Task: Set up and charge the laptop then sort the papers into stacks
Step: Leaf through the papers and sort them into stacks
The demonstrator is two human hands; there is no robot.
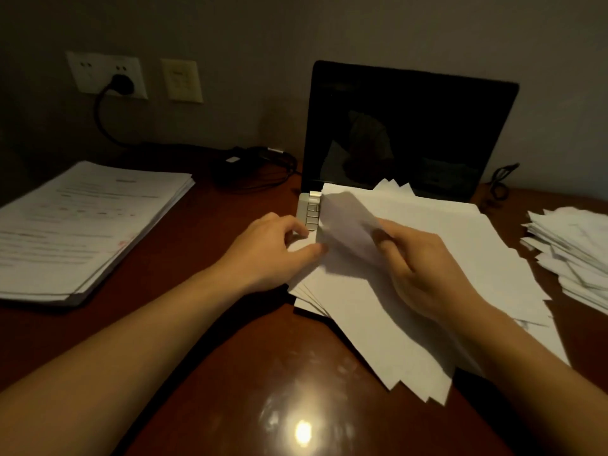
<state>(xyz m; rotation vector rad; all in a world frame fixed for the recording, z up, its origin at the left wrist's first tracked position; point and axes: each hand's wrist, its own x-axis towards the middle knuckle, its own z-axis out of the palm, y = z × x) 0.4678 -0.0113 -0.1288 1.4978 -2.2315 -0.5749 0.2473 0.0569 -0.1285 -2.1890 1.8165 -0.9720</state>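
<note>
An open laptop with a dark screen stands at the back of the desk; only a strip of its silver keyboard shows. A loose pile of blank white sheets covers the keyboard and spills toward me. My right hand pinches one blurred white sheet lifted off the pile's left part. My left hand rests on the pile's left edge, fingers pressing the paper beside the keyboard strip. A stack of printed pages lies at the left. A messy stack of white sheets sits at the right edge.
A black plug sits in a wall socket at the upper left, its cable running down to a black charger brick and coiled cord behind the laptop's left side. Another cable loops at the laptop's right. The brown desk reflects a lamp.
</note>
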